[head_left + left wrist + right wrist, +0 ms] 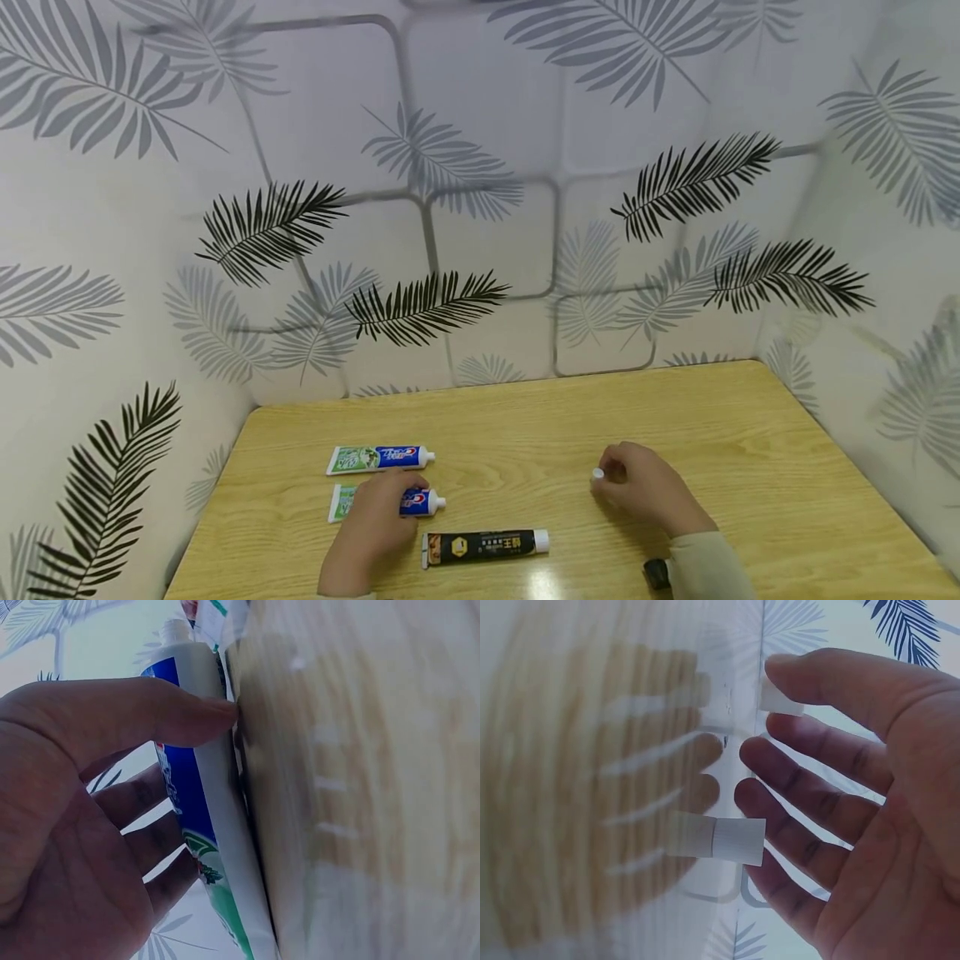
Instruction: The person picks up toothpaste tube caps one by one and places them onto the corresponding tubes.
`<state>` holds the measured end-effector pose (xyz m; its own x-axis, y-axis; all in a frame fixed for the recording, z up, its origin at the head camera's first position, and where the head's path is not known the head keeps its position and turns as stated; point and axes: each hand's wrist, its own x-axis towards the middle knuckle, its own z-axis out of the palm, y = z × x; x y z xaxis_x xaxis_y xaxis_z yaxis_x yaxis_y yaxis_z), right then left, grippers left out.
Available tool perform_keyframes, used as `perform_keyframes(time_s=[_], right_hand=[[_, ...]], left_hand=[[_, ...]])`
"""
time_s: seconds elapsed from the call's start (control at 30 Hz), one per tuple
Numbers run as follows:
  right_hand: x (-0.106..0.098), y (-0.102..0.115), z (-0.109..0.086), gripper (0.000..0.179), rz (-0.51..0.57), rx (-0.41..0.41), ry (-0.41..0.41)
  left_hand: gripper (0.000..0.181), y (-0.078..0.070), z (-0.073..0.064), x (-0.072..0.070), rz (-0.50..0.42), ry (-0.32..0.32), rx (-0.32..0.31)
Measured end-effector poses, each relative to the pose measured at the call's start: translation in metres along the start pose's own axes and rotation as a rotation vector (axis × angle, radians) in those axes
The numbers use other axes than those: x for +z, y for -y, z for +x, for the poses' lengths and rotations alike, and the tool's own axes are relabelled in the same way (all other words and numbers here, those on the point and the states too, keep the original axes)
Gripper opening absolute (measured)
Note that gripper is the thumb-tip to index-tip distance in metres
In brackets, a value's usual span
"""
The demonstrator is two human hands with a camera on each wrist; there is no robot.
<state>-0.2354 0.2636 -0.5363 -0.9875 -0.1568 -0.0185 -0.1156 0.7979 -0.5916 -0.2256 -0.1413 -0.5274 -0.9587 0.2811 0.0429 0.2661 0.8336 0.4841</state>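
Note:
My left hand (375,517) grips a blue, green and white toothpaste tube (417,502) on the table. Its thumb lies along one side and the fingers reach behind, as the left wrist view shows. A matching toothpaste tube (375,458) lies just beyond it. Closer to me is a black toothpaste tube (487,546) with a white cap. My right hand (648,487) pinches a small white cap (780,697) between thumb and index finger. Another white cap (739,841) stands by its lower fingers in the right wrist view; in the head view it is hidden.
All of this is on a wooden table (510,442) with a light grain. Wallpaper (487,250) with grey and black leaf patterns rises behind the table's far edge and along both sides. A black strap piece (657,573) sits at my right wrist.

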Motion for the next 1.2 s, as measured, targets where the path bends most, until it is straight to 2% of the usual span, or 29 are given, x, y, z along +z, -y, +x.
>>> perform_keyframes(time_s=[0.47,0.63,0.9,1.2], right_hand=[[-0.002,0.003,0.001,0.018,0.064,-0.012,-0.072],[-0.002,0.003,0.000,0.021,0.100,-0.014,-0.066],[-0.002,0.005,0.000,0.021,0.111,-0.023,-0.044],[-0.001,0.007,0.002,0.018,0.106,-0.058,-0.042]], left_hand=[[0.045,-0.013,-0.001,-0.006,0.017,0.045,-0.011],[0.045,-0.016,0.002,-0.007,-0.016,0.079,-0.017],[0.046,-0.016,0.004,-0.002,-0.026,0.096,-0.024],[0.047,-0.024,0.003,-0.005,-0.098,0.088,0.013]])
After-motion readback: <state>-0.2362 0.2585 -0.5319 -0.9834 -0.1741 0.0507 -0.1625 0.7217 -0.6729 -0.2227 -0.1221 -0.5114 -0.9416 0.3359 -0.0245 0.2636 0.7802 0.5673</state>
